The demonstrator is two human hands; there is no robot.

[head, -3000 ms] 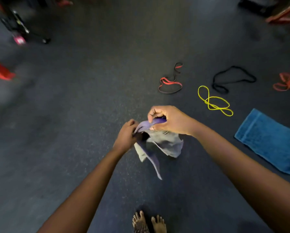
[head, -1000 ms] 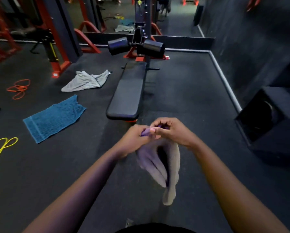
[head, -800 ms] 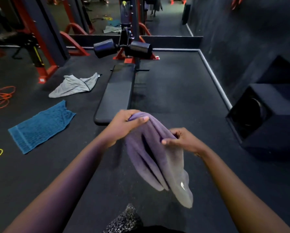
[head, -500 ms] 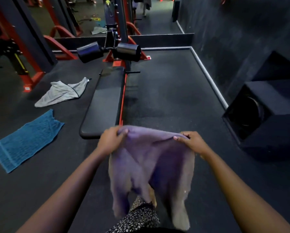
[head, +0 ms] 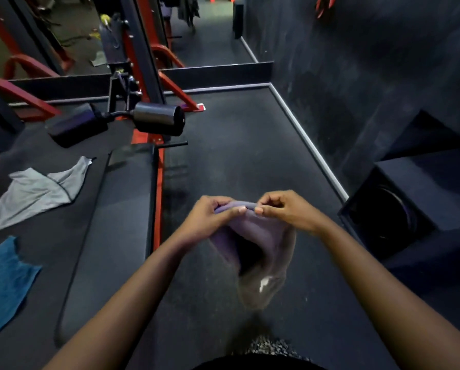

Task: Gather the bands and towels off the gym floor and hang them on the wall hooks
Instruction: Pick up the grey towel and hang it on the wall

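blue towel cut off at left edge, purple towel's lower end motion-blurred

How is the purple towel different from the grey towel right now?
The purple towel hangs bunched from the left hand and right hand; the grey towel lies spread on the floor. The purple one is right of the bench, the grey one left. Both are unhung.

Dim gym: dark floor, black bench.

purple towel, pinched by 2 hands
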